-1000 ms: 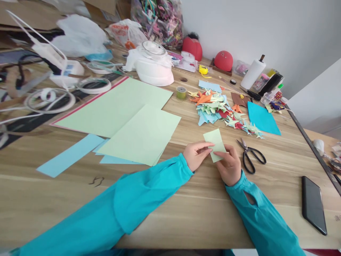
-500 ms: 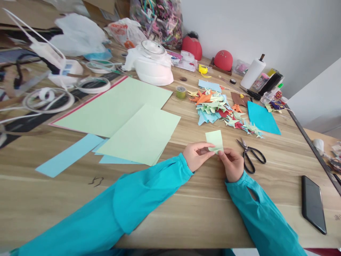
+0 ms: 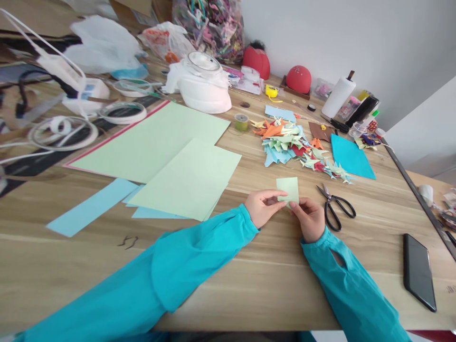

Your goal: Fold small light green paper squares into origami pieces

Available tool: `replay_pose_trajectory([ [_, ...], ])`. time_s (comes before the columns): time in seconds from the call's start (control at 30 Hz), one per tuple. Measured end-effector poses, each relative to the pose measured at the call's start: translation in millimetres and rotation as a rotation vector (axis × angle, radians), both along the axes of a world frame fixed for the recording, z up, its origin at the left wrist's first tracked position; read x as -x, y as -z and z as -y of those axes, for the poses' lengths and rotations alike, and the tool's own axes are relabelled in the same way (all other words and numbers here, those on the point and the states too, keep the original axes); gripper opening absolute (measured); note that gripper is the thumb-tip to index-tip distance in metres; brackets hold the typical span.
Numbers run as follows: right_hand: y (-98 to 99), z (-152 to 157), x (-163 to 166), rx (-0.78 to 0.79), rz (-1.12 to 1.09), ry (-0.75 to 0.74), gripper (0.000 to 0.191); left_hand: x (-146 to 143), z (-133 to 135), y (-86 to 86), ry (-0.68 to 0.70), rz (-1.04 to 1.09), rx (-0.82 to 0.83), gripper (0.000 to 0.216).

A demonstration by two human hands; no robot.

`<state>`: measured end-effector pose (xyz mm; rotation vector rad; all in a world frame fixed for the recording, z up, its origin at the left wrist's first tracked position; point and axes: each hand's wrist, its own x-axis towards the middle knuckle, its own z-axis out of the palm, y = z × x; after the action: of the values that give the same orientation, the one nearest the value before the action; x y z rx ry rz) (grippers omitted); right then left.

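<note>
A small pale green piece of paper [image 3: 288, 187] is pinched between both hands above the wooden table. My left hand [image 3: 264, 207] grips its left lower edge between thumb and fingers. On the other side, my right hand [image 3: 309, 216] holds the lower right corner, its thumb lying on the paper. Black-handled scissors [image 3: 337, 206] lie just right of my right hand with their blades slightly apart. Beyond the paper is a pile of folded paper cranes [image 3: 285, 142] in green, orange, red and blue.
Large pale green sheets [image 3: 188, 183] and a blue paper strip [image 3: 90, 206] lie to the left. A phone [image 3: 419, 271] rests at the right. Farther back are a thread spool [image 3: 241, 122], a yellow tape measure [image 3: 271, 91], a turquoise sheet [image 3: 352, 156] and coiled cables [image 3: 64, 133].
The small green paper has turned slightly and now stands a little more upright in the fingers. Both hands stay in almost the same place, the right one shifting slightly left.
</note>
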<state>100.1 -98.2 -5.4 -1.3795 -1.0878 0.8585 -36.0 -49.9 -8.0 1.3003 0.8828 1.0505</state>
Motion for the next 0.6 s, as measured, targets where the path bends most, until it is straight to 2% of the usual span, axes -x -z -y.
replay_pose_trajectory([
  [0.13, 2.1, 0.3, -0.5, 0.002, -0.024, 0.021, 0.020, -1.3, -1.3, 0.5, 0.030, 0.076, 0.054, 0.029],
  [0.6, 0.2, -2.0, 1.2, 0.035, -0.131, 0.027, 0.018, -1.5, -1.7, 0.8, -0.013, 0.064, 0.078, 0.026],
])
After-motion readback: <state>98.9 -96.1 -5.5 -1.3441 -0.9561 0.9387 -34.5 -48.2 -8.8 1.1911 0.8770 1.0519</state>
